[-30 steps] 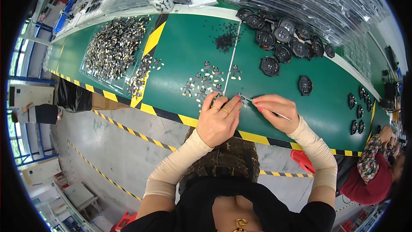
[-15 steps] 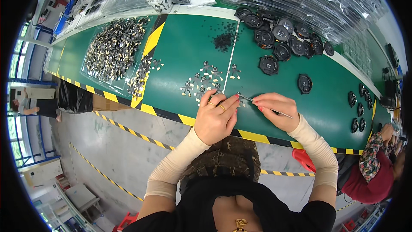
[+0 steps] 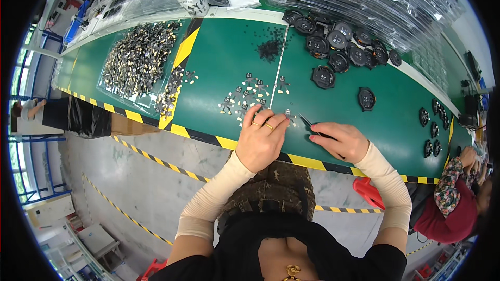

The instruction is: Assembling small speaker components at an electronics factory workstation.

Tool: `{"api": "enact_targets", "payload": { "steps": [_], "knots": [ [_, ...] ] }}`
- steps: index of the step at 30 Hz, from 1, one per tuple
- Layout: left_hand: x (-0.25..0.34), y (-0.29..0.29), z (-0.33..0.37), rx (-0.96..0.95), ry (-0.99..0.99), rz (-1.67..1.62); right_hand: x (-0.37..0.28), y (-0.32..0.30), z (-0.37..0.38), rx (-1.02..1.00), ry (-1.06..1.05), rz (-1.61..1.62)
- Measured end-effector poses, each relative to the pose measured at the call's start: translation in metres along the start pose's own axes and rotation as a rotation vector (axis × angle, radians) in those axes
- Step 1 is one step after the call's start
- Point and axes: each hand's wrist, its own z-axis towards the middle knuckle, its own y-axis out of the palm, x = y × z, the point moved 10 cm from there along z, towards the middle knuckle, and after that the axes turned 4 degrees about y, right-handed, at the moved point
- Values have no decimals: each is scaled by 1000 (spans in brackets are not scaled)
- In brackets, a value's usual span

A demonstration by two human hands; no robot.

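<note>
My right hand grips a pair of metal tweezers, whose tips point up and to the left. Beside those tips, a small dark part with pale tabs lies on the green table. My left hand rests close to that part with its fingers bent and pressed together; its fingertips are partly hidden, so what they hold cannot be made out. Just beyond the left hand lie several similar small parts with light and gold tabs.
A tray heaped with such parts stands at left, with loose ones spilling beside it. Tiny black pieces form a pile farther back. Round black watch-like housings cluster at right, before stacked clear plastic trays. A co-worker's sleeve is far right.
My right hand has drawn slightly right and down, turning the tweezers so their tips come away from my left fingers. My left index finger has pulled back, uncovering the small part.
</note>
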Motion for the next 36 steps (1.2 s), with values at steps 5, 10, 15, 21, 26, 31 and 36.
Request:
{"api": "enact_targets", "payload": {
  "steps": [5, 10, 15, 21, 26, 31, 36],
  "knots": [
    [-2, 0, 0, 14, 1, -34, -9, 13, 4, -176, -151, -128],
    [2, -23, 14, 155, 1, -218, 7, -25, -4, 157, 13, 29],
    [34, 36, 74, -85, 161, -1, 62, -71, -57, 774, 454, 527],
    [48, 67, 46, -212, 177, 49, 77, -30, -123, 982, 827, 1070],
    [72, 42, 10, -189, 170, -148, 69, -9, -131, 938, 935, 1155],
    [67, 39, 5, -133, 170, -189, 66, -10, -122, 908, 961, 1115],
    [61, 29, 1, -103, 144, -154, 62, -5, -116, 773, 919, 1085]
  ]
}}
